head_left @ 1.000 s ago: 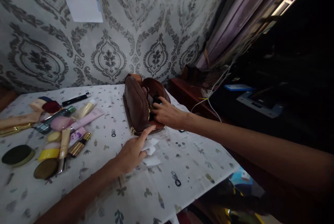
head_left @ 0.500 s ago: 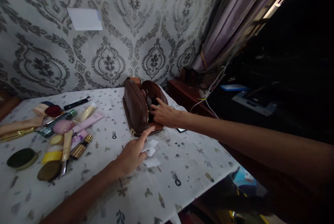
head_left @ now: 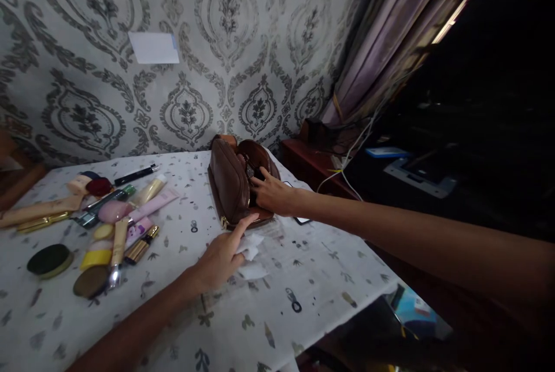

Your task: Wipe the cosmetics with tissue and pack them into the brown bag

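Note:
A brown bag (head_left: pixel 228 182) stands unzipped at the back of the table, with dark items inside. My right hand (head_left: pixel 273 192) reaches into its opening from the right; the thumb and some fingertips are hidden in the bag, so what they hold, if anything, cannot be made out. My left hand (head_left: pixel 221 259) lies before the bag, index finger stretched out to the bag's lower front edge and thumb apart. Crumpled white tissue (head_left: pixel 250 246) lies beside and partly under the left hand. Nothing shows gripped in that hand.
Several cosmetics, among them a pink tube (head_left: pixel 158 203), a pink sponge (head_left: pixel 113 211) and a black pen (head_left: pixel 135 175), lie on the patterned tablecloth (head_left: pixel 173 326) at the left. A phone (head_left: pixel 303 220) lies partly behind my right wrist. White cables (head_left: pixel 347 161) hang at the right.
The camera view has shifted slightly, so the wall and the cosmetics appear lower and farther right. Both hands keep nearly the same places at the bag.

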`<state>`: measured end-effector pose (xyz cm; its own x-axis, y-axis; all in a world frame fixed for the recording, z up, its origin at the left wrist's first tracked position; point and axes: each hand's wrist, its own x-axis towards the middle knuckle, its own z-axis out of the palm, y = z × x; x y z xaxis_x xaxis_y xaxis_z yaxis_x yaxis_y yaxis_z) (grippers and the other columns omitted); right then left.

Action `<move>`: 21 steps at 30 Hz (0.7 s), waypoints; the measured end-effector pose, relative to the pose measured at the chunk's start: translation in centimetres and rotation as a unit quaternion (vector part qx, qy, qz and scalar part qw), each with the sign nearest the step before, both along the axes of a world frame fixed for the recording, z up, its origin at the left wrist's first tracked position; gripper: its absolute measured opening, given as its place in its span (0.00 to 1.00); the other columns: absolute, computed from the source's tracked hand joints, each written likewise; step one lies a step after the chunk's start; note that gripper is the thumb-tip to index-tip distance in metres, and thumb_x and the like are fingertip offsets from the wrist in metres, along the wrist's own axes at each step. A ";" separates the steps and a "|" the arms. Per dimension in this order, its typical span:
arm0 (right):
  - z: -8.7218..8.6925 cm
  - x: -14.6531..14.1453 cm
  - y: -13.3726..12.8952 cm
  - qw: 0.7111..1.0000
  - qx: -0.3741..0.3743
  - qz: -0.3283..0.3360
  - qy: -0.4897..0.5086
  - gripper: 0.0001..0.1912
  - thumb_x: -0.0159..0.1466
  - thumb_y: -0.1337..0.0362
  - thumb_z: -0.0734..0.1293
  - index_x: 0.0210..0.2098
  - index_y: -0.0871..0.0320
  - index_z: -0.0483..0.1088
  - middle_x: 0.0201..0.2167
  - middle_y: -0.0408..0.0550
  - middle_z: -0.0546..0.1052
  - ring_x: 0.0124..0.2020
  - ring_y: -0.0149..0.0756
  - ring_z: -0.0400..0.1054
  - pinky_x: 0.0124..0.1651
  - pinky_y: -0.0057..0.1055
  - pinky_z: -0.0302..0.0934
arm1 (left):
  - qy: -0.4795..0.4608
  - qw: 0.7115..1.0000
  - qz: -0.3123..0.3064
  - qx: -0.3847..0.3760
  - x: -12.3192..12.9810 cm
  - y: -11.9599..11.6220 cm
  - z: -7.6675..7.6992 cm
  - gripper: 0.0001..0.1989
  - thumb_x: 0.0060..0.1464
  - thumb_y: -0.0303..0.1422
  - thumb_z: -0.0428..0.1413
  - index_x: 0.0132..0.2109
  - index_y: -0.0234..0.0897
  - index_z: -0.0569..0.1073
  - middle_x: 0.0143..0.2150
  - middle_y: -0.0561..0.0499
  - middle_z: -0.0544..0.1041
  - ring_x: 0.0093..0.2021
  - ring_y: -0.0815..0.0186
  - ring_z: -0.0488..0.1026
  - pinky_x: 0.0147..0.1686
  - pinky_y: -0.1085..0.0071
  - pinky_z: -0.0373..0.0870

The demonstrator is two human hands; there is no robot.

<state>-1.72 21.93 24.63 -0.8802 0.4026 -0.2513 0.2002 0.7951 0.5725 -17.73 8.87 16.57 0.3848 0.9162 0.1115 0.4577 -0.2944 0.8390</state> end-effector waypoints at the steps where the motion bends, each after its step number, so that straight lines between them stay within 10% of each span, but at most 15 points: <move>1: 0.1 0.2 0.0 1.000 -0.001 0.001 -0.001 0.08 0.65 0.67 0.67 0.38 0.56 0.80 0.49 0.52 0.79 0.56 0.50 0.63 0.62 0.59 0.51 | 0.003 1.000 0.002 0.001 0.0 0.0 0.0 0.46 0.46 0.17 0.47 0.72 0.46 0.49 0.60 0.46 0.74 0.52 0.57 0.74 0.56 0.59 0.67; 14: -0.4 5.4 -1.2 0.987 -0.013 0.085 0.136 0.20 0.62 0.72 0.65 0.54 0.67 0.71 0.58 0.61 0.72 0.66 0.53 0.57 0.67 0.50 0.49 | 0.016 0.999 -0.005 0.032 -0.4 0.6 0.1 0.46 0.45 0.18 0.46 0.72 0.43 0.50 0.71 0.52 0.59 0.69 0.59 0.59 0.68 0.58 0.54; 21: -0.9 7.0 -2.3 0.978 -0.021 0.080 0.192 0.24 0.63 0.75 0.61 0.59 0.69 0.66 0.61 0.62 0.70 0.67 0.51 0.56 0.68 0.51 0.50 | 0.025 1.000 0.001 0.015 -0.3 0.6 -0.1 0.46 0.47 0.19 0.47 0.73 0.44 0.46 0.68 0.47 0.64 0.64 0.56 0.66 0.64 0.55 0.60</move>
